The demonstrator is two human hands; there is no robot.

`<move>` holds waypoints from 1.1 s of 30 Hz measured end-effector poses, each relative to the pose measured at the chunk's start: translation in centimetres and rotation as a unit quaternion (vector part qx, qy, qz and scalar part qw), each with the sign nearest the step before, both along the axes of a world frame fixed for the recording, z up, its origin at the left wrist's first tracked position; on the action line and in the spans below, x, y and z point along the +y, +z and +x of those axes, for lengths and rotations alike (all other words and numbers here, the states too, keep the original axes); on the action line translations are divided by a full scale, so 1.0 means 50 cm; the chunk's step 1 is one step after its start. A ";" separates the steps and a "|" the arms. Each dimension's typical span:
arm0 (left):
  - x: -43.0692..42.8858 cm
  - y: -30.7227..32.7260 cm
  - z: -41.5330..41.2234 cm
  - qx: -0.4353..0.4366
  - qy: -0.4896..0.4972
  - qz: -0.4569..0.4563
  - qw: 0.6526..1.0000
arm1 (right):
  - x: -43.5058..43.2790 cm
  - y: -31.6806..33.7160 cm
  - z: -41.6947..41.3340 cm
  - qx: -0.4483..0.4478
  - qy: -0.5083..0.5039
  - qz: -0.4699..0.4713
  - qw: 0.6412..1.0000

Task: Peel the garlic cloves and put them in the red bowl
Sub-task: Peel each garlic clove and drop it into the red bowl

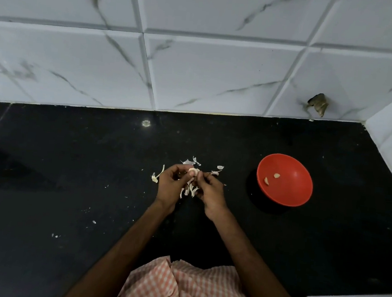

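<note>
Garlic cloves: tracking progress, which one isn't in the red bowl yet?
The pale clove pinched between the left hand and right hand; the other two cloves lie inside the round red bowl.

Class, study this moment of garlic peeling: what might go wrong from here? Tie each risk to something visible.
1. The garlic clove, pinched between the left hand and right hand, might slip and drop among the loose skins on the counter below.
2. Skin bits clinging to it might end up in the red bowl with the two peeled cloves.

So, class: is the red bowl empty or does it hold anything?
Not empty: two pale garlic cloves lie inside the upright red bowl on the black counter.
</note>
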State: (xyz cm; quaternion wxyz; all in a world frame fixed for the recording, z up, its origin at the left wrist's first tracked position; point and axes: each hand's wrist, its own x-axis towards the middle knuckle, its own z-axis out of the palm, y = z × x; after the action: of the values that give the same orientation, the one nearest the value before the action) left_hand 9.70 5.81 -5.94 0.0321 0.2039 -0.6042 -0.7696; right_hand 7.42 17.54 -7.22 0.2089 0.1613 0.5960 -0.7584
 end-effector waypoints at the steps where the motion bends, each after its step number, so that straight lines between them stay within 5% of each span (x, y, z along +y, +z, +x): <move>1: 0.000 0.000 -0.001 0.005 -0.002 0.005 1.000 | -0.002 0.004 0.001 0.001 0.006 -0.018 1.000; 6: 0.001 0.004 0.001 0.024 -0.002 0.017 1.000 | -0.007 0.013 0.001 0.051 0.028 -0.004 0.998; 11: -0.018 0.007 -0.001 0.026 -0.001 -0.056 0.998 | 0.011 0.024 -0.012 0.184 0.036 0.119 0.975; 17: -0.030 0.011 0.000 0.056 -0.044 -0.145 0.987 | 0.030 0.061 -0.031 0.300 0.109 0.158 0.935; 33: -0.046 0.011 0.000 0.067 -0.102 -0.049 0.991 | 0.044 0.094 -0.066 0.307 0.269 0.176 0.895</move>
State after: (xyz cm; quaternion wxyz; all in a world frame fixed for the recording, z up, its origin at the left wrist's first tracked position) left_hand 9.72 3.52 -5.37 0.0035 0.0871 -0.6553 -0.7503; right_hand 4.11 19.76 -2.54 0.1797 -0.2125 0.7752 -0.5672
